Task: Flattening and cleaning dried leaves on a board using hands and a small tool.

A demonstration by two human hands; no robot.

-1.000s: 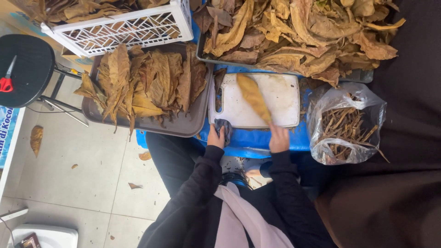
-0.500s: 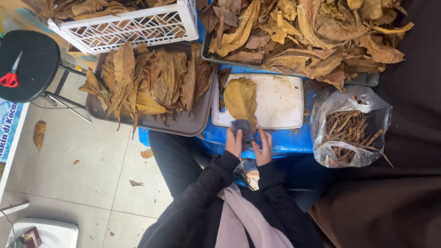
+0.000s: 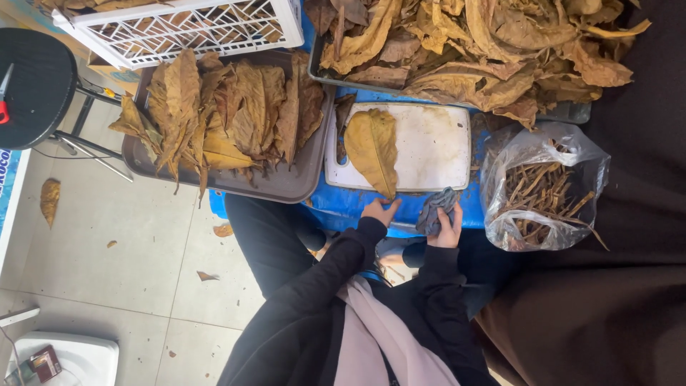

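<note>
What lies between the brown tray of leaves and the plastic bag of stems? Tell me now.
In the head view, a white board lies between the brown tray and the plastic bag, with one yellow leaf on it.

Dry, matt, papery yellow-brown leaf [image 3: 372,148] on a stained smooth white plastic board [image 3: 432,146], crumpled grey cloth [image 3: 433,209], glossy clear plastic bag [image 3: 541,182] right of centre

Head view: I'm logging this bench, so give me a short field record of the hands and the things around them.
left hand: on the near tip of the yellow leaf
right hand: grips a grey cloth
yellow leaf: flat on the white cutting board
left of board: brown tray of dried leaves
beyond board: metal tray heaped with leaves
right of board: clear bag of stems
</note>
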